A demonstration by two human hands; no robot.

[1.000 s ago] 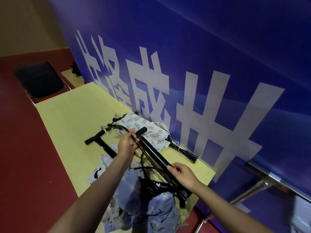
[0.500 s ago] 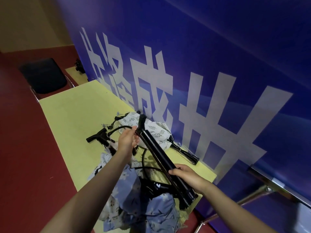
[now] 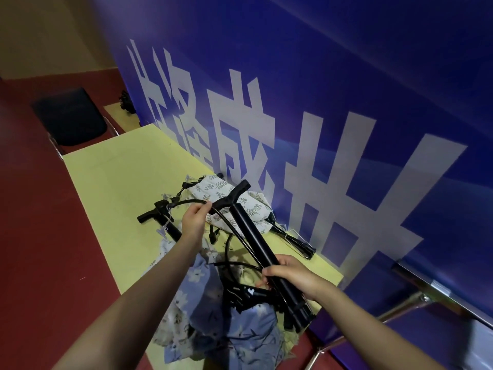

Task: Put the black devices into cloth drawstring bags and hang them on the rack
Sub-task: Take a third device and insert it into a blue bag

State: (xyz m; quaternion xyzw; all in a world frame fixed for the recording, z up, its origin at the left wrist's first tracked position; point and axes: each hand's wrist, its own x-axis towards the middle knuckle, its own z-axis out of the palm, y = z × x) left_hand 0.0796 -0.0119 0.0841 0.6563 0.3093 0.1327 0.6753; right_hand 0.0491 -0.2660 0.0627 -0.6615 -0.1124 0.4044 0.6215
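The right hand (image 3: 292, 276) grasps the barrel of the black device (image 3: 256, 244), lifted above the table (image 3: 114, 177); the left hand (image 3: 196, 218) pinches its hose (image 3: 186, 202); the loose hose may catch on the blue bags (image 3: 250, 332) below.

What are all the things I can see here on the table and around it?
Pump in hand: one, black, lifted above the table, T-handle up.
Hose: one, black, curving from the left hand.
Pump on table: one, black, left of the hands.
Folded black device: one, by the banner.
Leaf-print bag: one, white and green, against the banner.
Flowered cloth bags: a heap, blue, nearest table end.
Table: one, yellow.
Banner: one, blue, white characters.
Chair: one, dark, far left.
Left hand: pinching the hose.
Right hand: gripping the pump barrel.
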